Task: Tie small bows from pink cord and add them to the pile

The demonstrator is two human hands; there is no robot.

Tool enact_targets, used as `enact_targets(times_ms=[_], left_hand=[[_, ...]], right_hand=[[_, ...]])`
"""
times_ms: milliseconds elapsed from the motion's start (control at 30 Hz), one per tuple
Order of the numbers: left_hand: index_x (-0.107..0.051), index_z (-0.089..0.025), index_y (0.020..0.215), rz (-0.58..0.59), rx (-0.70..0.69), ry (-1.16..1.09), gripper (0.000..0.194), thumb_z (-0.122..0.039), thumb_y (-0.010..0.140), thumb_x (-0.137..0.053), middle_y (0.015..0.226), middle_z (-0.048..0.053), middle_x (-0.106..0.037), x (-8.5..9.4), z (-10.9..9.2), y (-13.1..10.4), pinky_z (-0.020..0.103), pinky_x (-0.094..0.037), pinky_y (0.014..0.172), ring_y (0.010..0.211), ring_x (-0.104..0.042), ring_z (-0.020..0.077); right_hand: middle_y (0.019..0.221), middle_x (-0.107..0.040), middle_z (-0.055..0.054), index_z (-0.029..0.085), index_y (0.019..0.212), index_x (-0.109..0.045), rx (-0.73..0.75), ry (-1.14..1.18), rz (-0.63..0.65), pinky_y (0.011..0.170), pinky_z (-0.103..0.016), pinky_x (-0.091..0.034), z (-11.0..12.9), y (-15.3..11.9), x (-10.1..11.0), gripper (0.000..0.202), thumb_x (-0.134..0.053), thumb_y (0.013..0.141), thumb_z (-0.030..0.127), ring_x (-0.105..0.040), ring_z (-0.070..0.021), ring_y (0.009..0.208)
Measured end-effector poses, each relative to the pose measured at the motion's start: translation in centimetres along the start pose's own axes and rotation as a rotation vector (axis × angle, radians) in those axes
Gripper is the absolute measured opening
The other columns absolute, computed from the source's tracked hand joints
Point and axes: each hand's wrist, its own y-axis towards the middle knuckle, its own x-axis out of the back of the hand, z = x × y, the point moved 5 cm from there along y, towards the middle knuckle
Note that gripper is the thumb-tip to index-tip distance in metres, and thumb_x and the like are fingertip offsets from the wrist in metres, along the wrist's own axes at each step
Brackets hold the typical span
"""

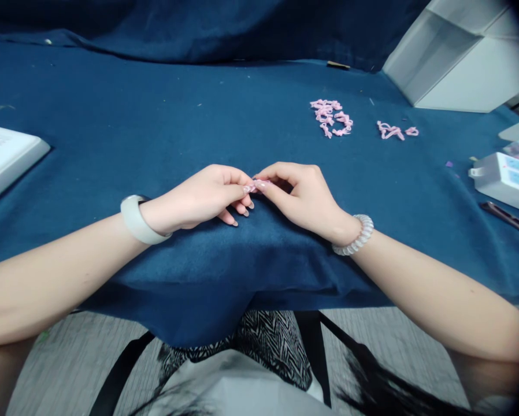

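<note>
My left hand [216, 195] and my right hand [296, 193] meet above the front part of the blue cloth. Between their fingertips is a small piece of pink cord [256, 185], pinched from both sides and mostly covered by the thumbs and fingers. The other fingers of my left hand hang loosely curled beneath it. Farther back to the right lies a cluster of knotted pink cord pieces [324, 106]. Beside that cluster, a smaller group of pink cord pieces [389, 131] rests on the cloth.
A blue cloth [155, 115] covers the table and drapes over its front edge. At the far left sits a white box-like device [8, 153]. Pale plastic bins [463, 63] stand at the back right. A small clear case [508, 179] and a dark pen [508, 218] lie at the right.
</note>
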Motion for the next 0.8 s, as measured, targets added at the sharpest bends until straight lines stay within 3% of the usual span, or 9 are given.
enact_targets(times_ms=[367, 567, 800], left_hand=[[-0.065, -0.013, 0.086, -0.012, 0.0, -0.06, 0.008, -0.011, 0.08, -0.06, 0.079, 0.004, -0.064, 0.02, -0.07, -0.18, 0.019, -0.054, 0.049, 0.069, -0.063, 0.0123], [-0.069, -0.014, 0.088, -0.052, -0.021, -0.129, 0.01, -0.017, 0.08, -0.065, 0.087, 0.006, -0.066, 0.3, -0.1, -0.07, 0.021, -0.056, 0.052, 0.078, -0.064, 0.0147], [-0.068, -0.013, 0.083, -0.064, -0.049, -0.114, 0.01, -0.022, 0.081, -0.067, 0.083, 0.007, -0.067, 0.43, -0.05, -0.1, 0.02, -0.056, 0.052, 0.073, -0.064, 0.0136]], right_hand=[[0.083, -0.074, -0.004, 0.013, 0.09, -0.074, -0.005, 0.052, -0.01, 0.064, -0.025, -0.044, -0.07, 0.02, 0.14, 0.016, -0.061, 0.09, 0.023, -0.061, -0.0114, 0.066], [0.082, -0.074, -0.002, 0.015, 0.089, -0.074, 0.007, 0.051, -0.011, 0.064, -0.025, -0.044, 0.05, -0.07, 0.2, 0.015, -0.061, 0.09, 0.021, -0.06, -0.0113, 0.065], [0.084, -0.074, -0.002, 0.016, 0.094, -0.073, 0.022, 0.072, 0.013, 0.062, -0.024, -0.044, 0.07, -0.2, 0.01, 0.016, -0.059, 0.091, 0.024, -0.06, -0.0108, 0.065]])
